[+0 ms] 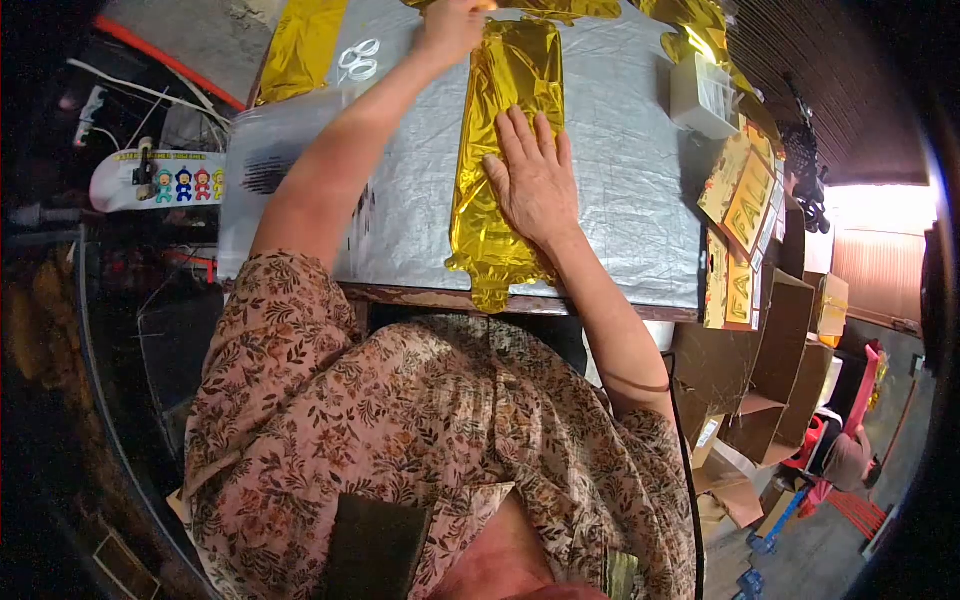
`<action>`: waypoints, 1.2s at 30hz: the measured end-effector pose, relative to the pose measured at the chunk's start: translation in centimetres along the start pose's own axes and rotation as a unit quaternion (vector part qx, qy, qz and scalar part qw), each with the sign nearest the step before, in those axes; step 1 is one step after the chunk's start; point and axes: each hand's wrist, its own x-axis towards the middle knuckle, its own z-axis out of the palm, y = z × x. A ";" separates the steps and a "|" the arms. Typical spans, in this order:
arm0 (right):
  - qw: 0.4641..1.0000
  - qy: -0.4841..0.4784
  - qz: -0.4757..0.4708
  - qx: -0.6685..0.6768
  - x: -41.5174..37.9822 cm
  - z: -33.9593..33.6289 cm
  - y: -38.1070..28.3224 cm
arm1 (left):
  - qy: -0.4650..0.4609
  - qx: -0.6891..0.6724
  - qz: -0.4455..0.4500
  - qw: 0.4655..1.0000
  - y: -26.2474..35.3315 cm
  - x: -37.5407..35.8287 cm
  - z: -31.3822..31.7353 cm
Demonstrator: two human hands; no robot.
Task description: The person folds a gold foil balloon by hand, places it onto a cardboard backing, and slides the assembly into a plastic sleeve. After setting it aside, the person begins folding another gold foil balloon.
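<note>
A flat gold foil balloon (515,70) lies lengthwise on the silver-grey covered table (410,200), its tabbed end hanging over the front edge. My right hand (540,185) rests palm down on it, fingers stretched and slightly apart. Near the balloon's far end, at the top of the view, my left hand (450,35) is closed. A small orange bit shows at its fingertips, but I cannot make out what it is. More gold foil (305,45) lies at the far left of the table.
White rings (360,60) lie at the back left. A clear plastic box (705,95) stands at the right. Printed "FALL" packages (745,215) hang by the right edge, beside cardboard boxes (770,340). Another person (845,460) is at the far right.
</note>
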 end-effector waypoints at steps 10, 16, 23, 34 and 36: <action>1.000 -0.004 0.007 -0.008 0.1 -0.1 -0.1 | -0.155 -0.045 0.221 0.962 4.9 -2.9 4.1; 0.997 -0.019 -0.072 0.004 -0.1 -0.8 0.0 | -0.146 -0.037 0.211 0.966 4.7 -3.1 4.3; 0.956 -0.141 -0.252 0.040 -0.6 -2.3 0.2 | -0.133 -0.096 0.209 0.964 4.9 -3.3 4.2; 0.850 -0.238 -0.113 0.456 -4.2 -6.6 0.4 | -0.134 -0.100 0.203 0.965 5.1 -3.3 4.1; 0.891 -0.065 0.066 0.445 -2.4 -8.1 1.6 | -0.121 -0.082 0.220 0.965 5.1 -3.5 4.1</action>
